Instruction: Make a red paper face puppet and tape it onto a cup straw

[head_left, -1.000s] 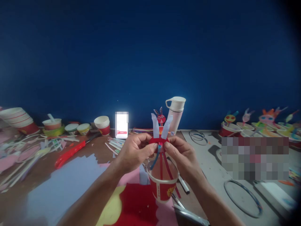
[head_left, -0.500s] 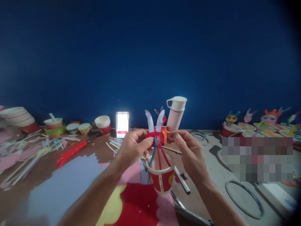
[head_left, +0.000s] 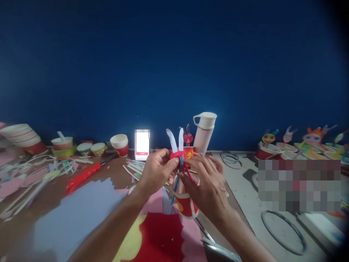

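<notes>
A small red paper figure point(head_left: 174, 154) with two long white ears is pinched between the thumb and fingers of my left hand point(head_left: 158, 168). Blue and crimson strips hang from it toward a red-and-white paper cup point(head_left: 185, 205) below. My right hand point(head_left: 208, 176) closes on the figure's right side, around the crimson strip; its exact grip is partly hidden. An orange strip with a blue-and-white checked end point(head_left: 200, 154) sticks out just above the right hand's fingers.
A white bottle point(head_left: 204, 134) stands behind, beside another cup with a red figure point(head_left: 188, 138). A lit phone point(head_left: 142, 143), stacked cups point(head_left: 119, 145), a red-handled cutter point(head_left: 83, 178) and coloured sheets point(head_left: 163, 236) lie around. Scissors point(head_left: 220, 251) rest at front; decorated cups point(head_left: 268, 151) stand right.
My right hand has moved left and down, from the orange strip to the figure's side. The figure has shifted slightly left in my left hand, and the cup below has turned.
</notes>
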A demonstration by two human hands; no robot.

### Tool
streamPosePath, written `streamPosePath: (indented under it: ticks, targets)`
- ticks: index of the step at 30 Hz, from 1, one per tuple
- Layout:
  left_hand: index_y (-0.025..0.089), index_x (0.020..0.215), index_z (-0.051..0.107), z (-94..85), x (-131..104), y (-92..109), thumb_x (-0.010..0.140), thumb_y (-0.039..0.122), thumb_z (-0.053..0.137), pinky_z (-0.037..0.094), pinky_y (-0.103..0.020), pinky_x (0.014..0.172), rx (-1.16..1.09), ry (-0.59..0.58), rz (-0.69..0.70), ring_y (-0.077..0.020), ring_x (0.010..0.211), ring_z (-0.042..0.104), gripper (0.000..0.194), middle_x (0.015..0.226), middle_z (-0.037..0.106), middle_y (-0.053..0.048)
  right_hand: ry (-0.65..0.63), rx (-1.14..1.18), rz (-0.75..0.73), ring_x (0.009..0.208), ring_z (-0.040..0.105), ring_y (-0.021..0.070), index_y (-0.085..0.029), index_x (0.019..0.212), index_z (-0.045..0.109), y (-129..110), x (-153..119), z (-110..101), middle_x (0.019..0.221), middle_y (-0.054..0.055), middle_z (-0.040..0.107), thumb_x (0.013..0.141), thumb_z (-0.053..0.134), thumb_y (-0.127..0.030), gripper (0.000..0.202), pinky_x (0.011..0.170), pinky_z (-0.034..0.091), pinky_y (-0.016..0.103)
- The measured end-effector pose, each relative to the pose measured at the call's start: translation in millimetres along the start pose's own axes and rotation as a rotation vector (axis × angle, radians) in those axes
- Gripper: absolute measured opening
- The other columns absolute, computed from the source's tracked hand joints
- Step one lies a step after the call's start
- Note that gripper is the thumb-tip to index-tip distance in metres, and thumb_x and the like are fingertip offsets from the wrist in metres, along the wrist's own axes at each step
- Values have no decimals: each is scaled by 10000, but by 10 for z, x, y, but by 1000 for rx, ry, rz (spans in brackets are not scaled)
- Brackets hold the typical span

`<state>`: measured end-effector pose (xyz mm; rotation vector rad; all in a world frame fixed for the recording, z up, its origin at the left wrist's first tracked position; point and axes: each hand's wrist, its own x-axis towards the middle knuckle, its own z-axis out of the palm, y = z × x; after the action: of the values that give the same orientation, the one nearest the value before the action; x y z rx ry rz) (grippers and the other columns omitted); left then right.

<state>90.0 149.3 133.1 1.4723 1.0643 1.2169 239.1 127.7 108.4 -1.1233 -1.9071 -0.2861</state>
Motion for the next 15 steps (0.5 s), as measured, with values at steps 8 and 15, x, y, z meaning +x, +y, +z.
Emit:
streamPosePath:
  ticks: [8, 15]
  targets:
    - [146, 796, 597, 5, -52, 71, 787, 339, 597, 448, -186, 522, -80, -58, -46, -98, 591, 550, 193, 655, 605, 2, 1, -13, 16, 863, 609, 222, -179, 963, 551, -9, 8, 26, 911, 58, 669, 792, 647, -351, 261, 965, 272, 457]
    - [149, 871, 648, -17, -91, 81, 841, 346, 529, 434, -187, 519, -98, -157, 20, -127, 687, 573, 232, 749, 643, -43, 21, 197, 111, 790, 609, 183, -195, 908, 572, 66, 2, 2, 841, 29, 674, 834, 566, -209, 75, 924, 346, 426]
